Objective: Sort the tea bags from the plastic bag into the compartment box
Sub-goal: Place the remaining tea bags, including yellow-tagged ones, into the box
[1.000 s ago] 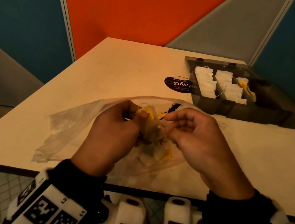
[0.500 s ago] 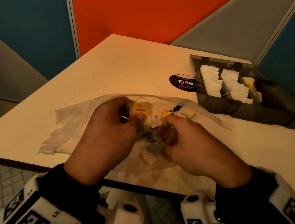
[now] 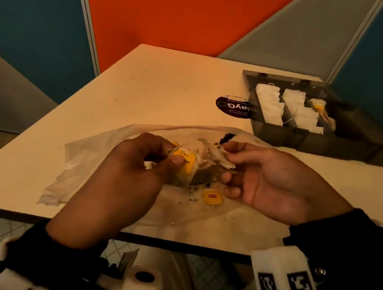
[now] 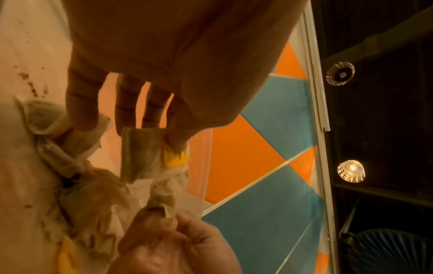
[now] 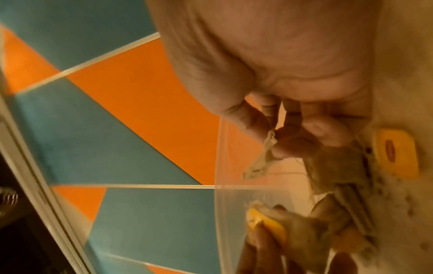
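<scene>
A clear plastic bag (image 3: 93, 173) lies flat near the table's front edge with a tangle of tea bags (image 3: 203, 172) on it. My left hand (image 3: 170, 159) pinches a tea bag (image 4: 140, 153) and its yellow tag (image 3: 184, 160). My right hand (image 3: 226, 156) pinches the crumpled paper of another tea bag (image 5: 262, 161) just to the right. A loose yellow tag (image 3: 212, 197) lies below my right fingers among spilled tea grains. The dark compartment box (image 3: 313, 143) stands open at the back right, with rows of white tea bags (image 3: 269, 105) in two compartments and a tagged one (image 3: 322, 110) in a third.
A round black sticker (image 3: 233, 106) sits on the table left of the box. The table's front edge (image 3: 69, 221) runs just below my hands. Orange, blue and grey wall panels stand behind the table.
My hands have drawn apart, with the right hand turning palm-up and pulling a tea bag to the right. The loose yellow tag now shows on the plastic bag.
</scene>
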`<state>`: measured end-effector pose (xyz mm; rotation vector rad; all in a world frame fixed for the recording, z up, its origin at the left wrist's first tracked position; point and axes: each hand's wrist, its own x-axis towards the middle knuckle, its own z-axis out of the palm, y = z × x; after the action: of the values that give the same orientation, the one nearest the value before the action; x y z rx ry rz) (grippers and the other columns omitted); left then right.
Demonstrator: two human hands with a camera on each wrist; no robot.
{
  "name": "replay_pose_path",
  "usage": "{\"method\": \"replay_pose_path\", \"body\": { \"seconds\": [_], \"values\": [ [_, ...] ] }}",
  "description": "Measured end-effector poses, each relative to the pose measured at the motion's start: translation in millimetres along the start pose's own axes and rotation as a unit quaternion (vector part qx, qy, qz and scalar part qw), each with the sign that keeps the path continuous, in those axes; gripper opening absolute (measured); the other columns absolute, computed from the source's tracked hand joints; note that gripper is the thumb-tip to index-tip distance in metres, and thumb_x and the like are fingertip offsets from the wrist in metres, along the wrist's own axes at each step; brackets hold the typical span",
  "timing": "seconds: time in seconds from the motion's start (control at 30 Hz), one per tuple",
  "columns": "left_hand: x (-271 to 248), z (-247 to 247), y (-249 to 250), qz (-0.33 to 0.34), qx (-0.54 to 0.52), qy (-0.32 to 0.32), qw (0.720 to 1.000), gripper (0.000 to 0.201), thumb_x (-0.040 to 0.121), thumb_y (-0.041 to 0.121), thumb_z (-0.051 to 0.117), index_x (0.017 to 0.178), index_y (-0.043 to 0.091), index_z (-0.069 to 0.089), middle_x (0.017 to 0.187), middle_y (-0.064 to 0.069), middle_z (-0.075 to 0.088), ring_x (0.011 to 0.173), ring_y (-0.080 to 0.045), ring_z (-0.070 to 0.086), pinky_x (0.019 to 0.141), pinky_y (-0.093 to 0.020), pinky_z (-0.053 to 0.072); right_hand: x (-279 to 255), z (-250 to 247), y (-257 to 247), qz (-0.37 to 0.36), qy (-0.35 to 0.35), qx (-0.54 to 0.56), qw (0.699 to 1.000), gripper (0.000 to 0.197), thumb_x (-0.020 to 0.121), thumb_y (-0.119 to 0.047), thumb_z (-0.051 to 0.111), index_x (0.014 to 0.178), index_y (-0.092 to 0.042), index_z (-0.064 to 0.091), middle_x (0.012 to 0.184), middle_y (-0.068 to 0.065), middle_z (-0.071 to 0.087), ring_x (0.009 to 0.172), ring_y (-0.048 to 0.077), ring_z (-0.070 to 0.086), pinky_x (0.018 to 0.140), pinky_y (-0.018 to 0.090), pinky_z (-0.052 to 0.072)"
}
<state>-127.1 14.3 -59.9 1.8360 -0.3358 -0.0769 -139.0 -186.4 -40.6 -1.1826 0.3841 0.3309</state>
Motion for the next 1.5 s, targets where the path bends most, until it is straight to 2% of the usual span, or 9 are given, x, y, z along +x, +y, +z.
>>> {"method": "replay_pose_path", "body": {
  "seconds": [0.23,0.37,0.47,0.6,0.77,0.87,1.17,1.33,1.5],
  "values": [
    [1,7,9,-0.021,-0.119,-0.012,0.993,0.028,0.078,0.028,0.063,0.095,0.010,0.075,0.102,-0.006,0.075,0.100,-0.037,0.065,0.092,-0.058,0.050,1,3,7,0.036,-0.099,0.049,0.993,0.029,0.090,-0.001,0.038,0.113,-0.016,0.048,0.077,0.008,0.055,0.054,0.015,0.048,0.047,0.025,0.030],
    [3,10,13,-0.028,-0.142,-0.018,0.989,0.024,0.080,0.023,0.062,0.092,0.006,0.074,0.095,-0.013,0.076,0.094,-0.036,0.066,0.083,-0.044,0.051,-1,9,7,0.038,-0.107,0.007,0.993,0.022,0.089,-0.001,0.040,0.101,-0.013,0.054,0.078,0.008,0.058,0.055,0.014,0.046,0.048,0.024,0.029],
    [3,9,8,-0.015,-0.109,0.006,0.994,0.017,0.088,0.019,0.062,0.082,0.011,0.075,0.087,-0.011,0.076,0.088,-0.030,0.068,0.081,-0.041,0.053,-5,9,0,-0.024,-0.001,-0.157,0.987,0.019,0.094,-0.004,0.047,0.105,-0.011,0.060,0.084,0.015,0.064,0.058,0.018,0.051,0.049,0.028,0.034],
    [1,9,4,-0.001,-0.001,0.077,0.997,0.013,0.088,0.022,0.066,0.081,0.018,0.075,0.079,0.004,0.073,0.075,-0.002,0.062,0.059,-0.003,0.044,-14,9,-6,-0.135,0.148,-0.521,0.830,0.028,0.097,-0.009,0.049,0.115,-0.027,0.058,0.104,0.004,0.062,0.078,0.018,0.061,0.060,0.029,0.046],
    [0,10,2,-0.013,0.062,0.101,0.993,0.011,0.087,0.029,0.068,0.083,0.022,0.076,0.081,0.006,0.073,0.076,-0.004,0.064,0.064,-0.014,0.046,-11,15,-1,-0.192,0.131,-0.681,0.694,0.024,0.094,-0.014,0.049,0.113,-0.016,0.064,0.118,0.002,0.056,0.107,0.021,0.057,0.087,0.028,0.046],
    [-2,9,5,-0.015,0.062,0.107,0.992,0.010,0.087,0.029,0.068,0.082,0.023,0.075,0.080,0.008,0.072,0.073,-0.002,0.063,0.059,-0.011,0.044,-6,20,-4,-0.215,0.105,-0.729,0.641,0.023,0.091,-0.014,0.048,0.105,-0.008,0.065,0.104,0.010,0.063,0.099,0.030,0.060,0.085,0.040,0.051],
    [-3,8,5,-0.011,0.051,0.109,0.993,0.008,0.087,0.020,0.070,0.081,0.025,0.075,0.076,0.012,0.072,0.072,0.004,0.064,0.053,-0.003,0.044,31,22,-17,-0.118,0.059,-0.846,0.517,0.032,0.090,-0.032,0.059,0.116,-0.014,0.056,0.113,0.007,0.060,0.097,0.023,0.057,0.081,0.030,0.047],
    [-4,8,5,-0.015,0.041,0.105,0.994,0.007,0.087,0.023,0.070,0.082,0.024,0.075,0.075,0.008,0.075,0.058,0.001,0.063,0.045,-0.005,0.038,37,18,-28,-0.125,0.111,-0.827,0.537,0.021,0.088,-0.024,0.062,0.104,-0.013,0.071,0.104,0.008,0.068,0.092,0.024,0.061,0.077,0.030,0.052],
    [-3,8,4,-0.018,0.025,0.112,0.993,0.008,0.088,0.026,0.070,0.083,0.024,0.075,0.075,0.007,0.075,0.047,0.002,0.057,0.042,-0.005,0.034,33,17,-34,-0.105,0.131,-0.745,0.645,0.024,0.095,-0.022,0.054,0.083,-0.011,0.070,0.078,0.005,0.062,0.072,0.016,0.054,0.054,0.022,0.038]
  ]
}}
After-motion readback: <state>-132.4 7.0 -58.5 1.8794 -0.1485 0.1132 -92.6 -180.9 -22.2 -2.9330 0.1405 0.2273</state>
